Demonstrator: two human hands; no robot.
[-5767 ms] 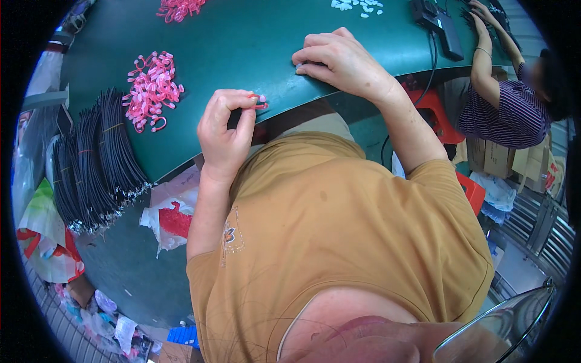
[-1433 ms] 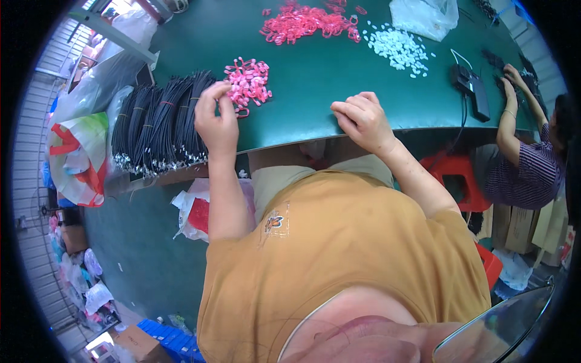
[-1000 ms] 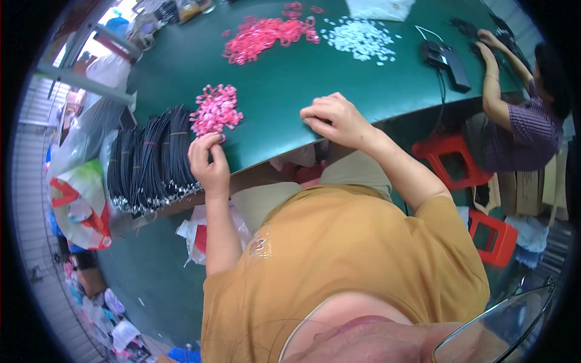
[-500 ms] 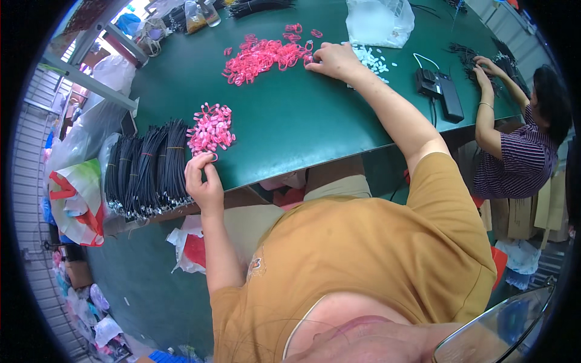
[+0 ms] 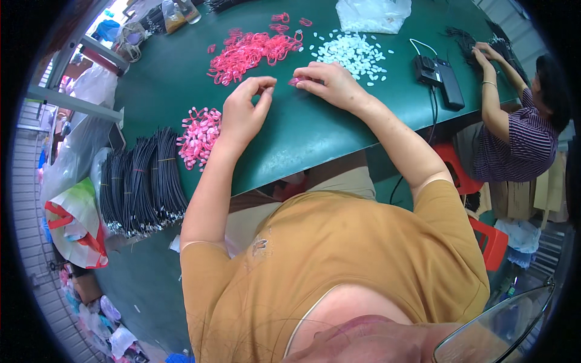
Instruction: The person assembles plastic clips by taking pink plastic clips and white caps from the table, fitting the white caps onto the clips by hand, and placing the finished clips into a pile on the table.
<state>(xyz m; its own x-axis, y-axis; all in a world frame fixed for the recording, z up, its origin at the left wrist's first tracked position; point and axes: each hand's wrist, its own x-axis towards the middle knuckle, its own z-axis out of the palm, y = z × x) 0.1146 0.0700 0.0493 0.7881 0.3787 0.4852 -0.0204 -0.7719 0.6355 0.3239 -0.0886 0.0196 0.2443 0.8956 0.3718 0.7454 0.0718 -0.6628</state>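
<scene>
Over the green table [image 5: 315, 130], my right hand [image 5: 333, 85] pinches a small pink ring-shaped piece [image 5: 295, 81] between thumb and fingertips. My left hand [image 5: 245, 112] is raised close by on its left, fingers curled toward the thumb. Whatever may be between those fingertips is too small to make out. Beyond both hands lie a heap of pink loops [image 5: 251, 53] and, to its right, a scatter of small white oval pieces [image 5: 351, 55]. A smaller pile of pink-and-white pieces [image 5: 198, 138] sits beside my left forearm.
Banded bundles of black cords [image 5: 142, 178] lie at the left table edge. A clear plastic bag [image 5: 375, 15] is at the back. A black device with a cable [image 5: 445, 85] stands to the right. Farther right a person in a striped top [image 5: 517, 142] handles black cords [image 5: 463, 45].
My left hand has moved up and right from the pink-and-white pile, where it held a pink loop. My right hand has come back from the pink heap toward it, holding a pink piece.
</scene>
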